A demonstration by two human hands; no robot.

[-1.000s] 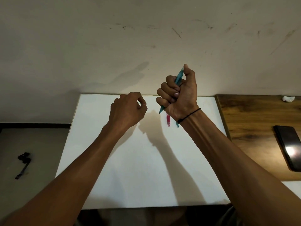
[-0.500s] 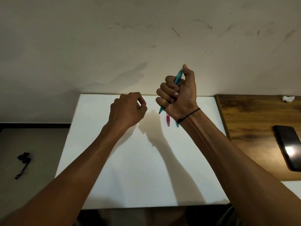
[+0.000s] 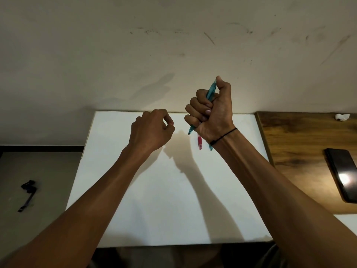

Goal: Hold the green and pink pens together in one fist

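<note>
1. The right hand (image 3: pixel 211 113) fists a teal pen (image 3: pixel 210 91), thumb on its top end, tip poking out toward 7 o'clock.
2. The left hand (image 3: pixel 152 130), at its 9 o'clock, is curled and holds nothing.
3. The pen looks light, stiff and slick; mid-barrel gives the surest hold.
4. A pink pen (image 3: pixel 199 143) and another teal pen (image 3: pixel 210 147) lie on the white board (image 3: pixel 154 209), at 6 o'clock from the fist.

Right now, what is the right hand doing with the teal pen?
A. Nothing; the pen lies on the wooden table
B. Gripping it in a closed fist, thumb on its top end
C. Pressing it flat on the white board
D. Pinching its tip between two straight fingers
B: the right hand has its fingers curled round the teal pen, held raised above the white board, with the thumb on the pen's upper end.
</note>
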